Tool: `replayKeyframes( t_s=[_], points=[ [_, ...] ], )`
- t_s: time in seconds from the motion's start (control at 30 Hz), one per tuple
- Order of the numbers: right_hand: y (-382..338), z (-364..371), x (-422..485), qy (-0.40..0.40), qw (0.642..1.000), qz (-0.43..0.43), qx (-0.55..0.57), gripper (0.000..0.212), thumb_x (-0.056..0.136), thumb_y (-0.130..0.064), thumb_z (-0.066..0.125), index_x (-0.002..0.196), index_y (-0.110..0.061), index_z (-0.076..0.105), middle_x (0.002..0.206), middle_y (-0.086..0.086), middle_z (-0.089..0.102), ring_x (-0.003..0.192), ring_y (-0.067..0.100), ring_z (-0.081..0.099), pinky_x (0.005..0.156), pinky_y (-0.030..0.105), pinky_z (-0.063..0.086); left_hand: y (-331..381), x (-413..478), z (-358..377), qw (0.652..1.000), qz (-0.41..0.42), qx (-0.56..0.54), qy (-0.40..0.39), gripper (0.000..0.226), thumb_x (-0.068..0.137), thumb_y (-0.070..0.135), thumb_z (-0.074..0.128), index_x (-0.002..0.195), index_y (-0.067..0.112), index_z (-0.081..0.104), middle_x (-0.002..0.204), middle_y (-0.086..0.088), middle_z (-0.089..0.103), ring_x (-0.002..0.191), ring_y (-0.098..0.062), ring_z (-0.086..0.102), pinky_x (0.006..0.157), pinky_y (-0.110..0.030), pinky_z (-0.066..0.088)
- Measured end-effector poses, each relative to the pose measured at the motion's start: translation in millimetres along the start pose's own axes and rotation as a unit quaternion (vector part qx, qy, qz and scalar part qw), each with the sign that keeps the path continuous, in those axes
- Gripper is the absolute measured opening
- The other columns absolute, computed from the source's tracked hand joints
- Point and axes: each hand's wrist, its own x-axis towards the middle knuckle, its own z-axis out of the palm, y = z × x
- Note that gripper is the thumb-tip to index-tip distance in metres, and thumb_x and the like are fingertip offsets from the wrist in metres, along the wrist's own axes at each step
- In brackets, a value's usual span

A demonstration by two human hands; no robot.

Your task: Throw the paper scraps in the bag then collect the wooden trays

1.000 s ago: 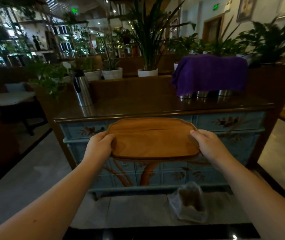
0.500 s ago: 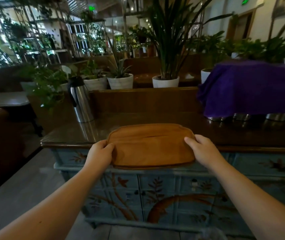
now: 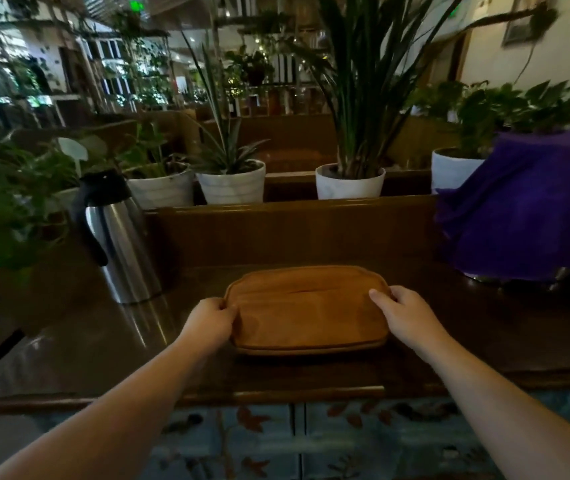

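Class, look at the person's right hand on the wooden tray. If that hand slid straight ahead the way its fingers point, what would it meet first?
The right hand points up and left across the tray, so it would likely cross the tray first, then reach the wooden back panel. Depth is uncertain.

The purple cloth (image 3: 533,206) at three o'clock runs off the right edge and hides all but the rims of the metal vessels (image 3: 560,276) beneath it, while each hand's fingertips are tucked unseen under the wooden trays (image 3: 307,313).
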Motion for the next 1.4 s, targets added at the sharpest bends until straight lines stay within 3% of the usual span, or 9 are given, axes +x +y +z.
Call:
replayKeyframes(
  t_s=[0.27, 0.43, 0.5, 0.73, 0.83, 0.93, 1.13, 1.27, 1.4],
  points=[
    [11.8, 12.8, 61.8, -0.004, 0.989, 0.082, -0.122, 0.061, 0.090, -0.060, 0.045, 0.131, -0.016, 0.051, 0.120, 0.004, 0.058, 0.107, 0.021, 0.057, 0.091, 0.039, 0.048, 4.6, 81.8, 12.3, 0.995, -0.020, 0.060, -0.071, 0.007, 0.095, 0.022, 0.049, 0.098, 0.018, 0.054, 0.093, -0.006, 0.063, 0.078, -0.016, 0.064, 0.053, -0.023, 0.045],
    [21.5, 14.5, 82.4, -0.001, 0.985, 0.080, -0.155, 0.050, 0.091, -0.057, 0.047, 0.117, -0.017, 0.058, 0.091, -0.005, 0.056, 0.080, 0.010, 0.054, 0.071, 0.030, 0.043, 4.1, 110.4, 20.1, 0.989, -0.025, 0.112, -0.094, 0.011, 0.093, 0.026, 0.052, 0.102, 0.019, 0.054, 0.093, -0.005, 0.063, 0.078, -0.017, 0.066, 0.055, -0.026, 0.050],
    [19.8, 14.4, 88.5, 0.010, 0.983, 0.072, -0.168, 0.046, 0.092, -0.056, 0.047, 0.114, -0.017, 0.058, 0.086, -0.007, 0.053, 0.075, 0.007, 0.051, 0.070, 0.030, 0.041, 6.1, 118.3, 21.8, 0.986, -0.025, 0.132, -0.094, 0.013, 0.093, 0.027, 0.053, 0.102, 0.018, 0.054, 0.092, -0.005, 0.063, 0.076, -0.016, 0.066, 0.052, -0.024, 0.049],
    [14.4, 2.8, 111.1, -0.009, 0.975, 0.064, -0.213, 0.058, 0.090, -0.060, 0.047, 0.122, -0.013, 0.056, 0.107, 0.006, 0.058, 0.080, 0.013, 0.051, 0.073, 0.032, 0.044, 15.9, 133.9, 33.2, 0.976, -0.023, 0.196, -0.096, 0.010, 0.092, 0.027, 0.054, 0.090, 0.017, 0.052, 0.088, -0.009, 0.065, 0.073, -0.020, 0.067, 0.054, -0.027, 0.051],
    [15.3, -0.2, 114.2, -0.016, 0.973, 0.071, -0.219, 0.062, 0.091, -0.059, 0.046, 0.127, -0.009, 0.053, 0.123, 0.011, 0.057, 0.101, 0.023, 0.057, 0.082, 0.034, 0.044, 16.2, 135.7, 36.3, 0.969, -0.028, 0.221, -0.103, 0.015, 0.092, 0.028, 0.054, 0.089, 0.014, 0.053, 0.087, -0.010, 0.066, 0.073, -0.019, 0.065, 0.052, -0.026, 0.048],
    [22.2, 0.5, 115.2, -0.018, 0.972, 0.069, -0.224, 0.068, 0.091, -0.060, 0.044, 0.138, -0.010, 0.044, 0.137, 0.010, 0.050, 0.120, 0.025, 0.051, 0.095, 0.038, 0.043, 17.9, 135.5, 37.5, 0.962, -0.028, 0.253, -0.102, 0.015, 0.092, 0.029, 0.053, 0.087, 0.015, 0.053, 0.087, -0.008, 0.066, 0.075, -0.016, 0.064, 0.055, -0.024, 0.044],
    [26.6, 10.0, 115.0, -0.033, 0.958, 0.075, -0.275, 0.079, 0.088, -0.067, 0.040, 0.143, -0.011, 0.037, 0.152, 0.013, 0.032, 0.134, 0.030, 0.039, 0.106, 0.045, 0.038, 15.9, 134.4, 34.8, 0.960, -0.035, 0.257, -0.109, 0.013, 0.093, 0.027, 0.051, 0.090, 0.015, 0.051, 0.087, -0.007, 0.061, 0.073, -0.016, 0.062, 0.057, -0.026, 0.050],
    [22.8, 13.8, 118.2, -0.025, 0.948, 0.081, -0.306, 0.070, 0.089, -0.065, 0.039, 0.133, -0.012, 0.047, 0.143, 0.013, 0.039, 0.118, 0.027, 0.051, 0.096, 0.044, 0.046, 12.4, 133.9, 33.6, 0.970, -0.040, 0.219, -0.100, 0.017, 0.093, 0.027, 0.052, 0.094, 0.011, 0.054, 0.086, -0.009, 0.064, 0.072, -0.018, 0.064, 0.053, -0.025, 0.047],
    [16.4, 16.1, 114.1, -0.013, 0.943, 0.100, -0.317, 0.064, 0.090, -0.064, 0.039, 0.129, -0.015, 0.050, 0.136, 0.010, 0.043, 0.109, 0.025, 0.054, 0.091, 0.040, 0.048, 12.9, 127.6, 34.3, 0.969, -0.018, 0.226, -0.094, 0.019, 0.095, 0.028, 0.049, 0.089, 0.011, 0.057, 0.083, -0.009, 0.064, 0.071, -0.018, 0.062, 0.059, -0.027, 0.049]
  ],
)
